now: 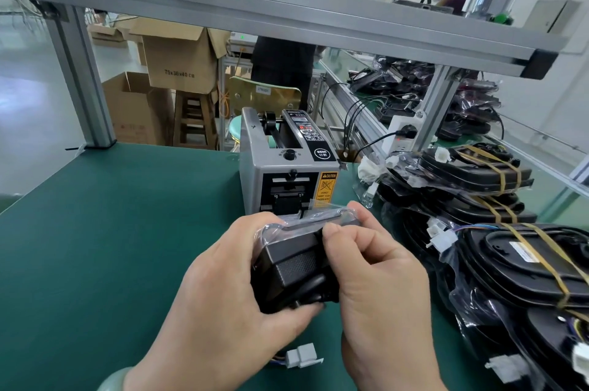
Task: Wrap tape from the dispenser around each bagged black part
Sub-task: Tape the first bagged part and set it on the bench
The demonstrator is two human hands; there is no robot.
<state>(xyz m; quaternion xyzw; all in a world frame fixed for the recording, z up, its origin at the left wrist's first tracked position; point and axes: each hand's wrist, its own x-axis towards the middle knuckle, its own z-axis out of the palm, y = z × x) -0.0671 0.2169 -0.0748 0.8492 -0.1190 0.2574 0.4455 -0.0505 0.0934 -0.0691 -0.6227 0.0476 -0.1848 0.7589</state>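
A black part in a clear plastic bag [294, 263] is held above the green table [111, 231], just in front of the grey tape dispenser [287, 167]. My left hand [223, 291] grips the part from the left and underneath. My right hand [376, 276] holds its right side, thumb and fingers pinching the bag film along the top edge. A white connector [301, 356] on short wires hangs below the part, near the table.
Several bagged black parts bound with tan tape [510, 247] are piled on the right of the table. A power strip [402, 132] and cables lie behind the pile. An aluminium frame beam [287, 8] crosses overhead. Cardboard boxes [178, 59] and a person [287, 49] stand beyond the table.
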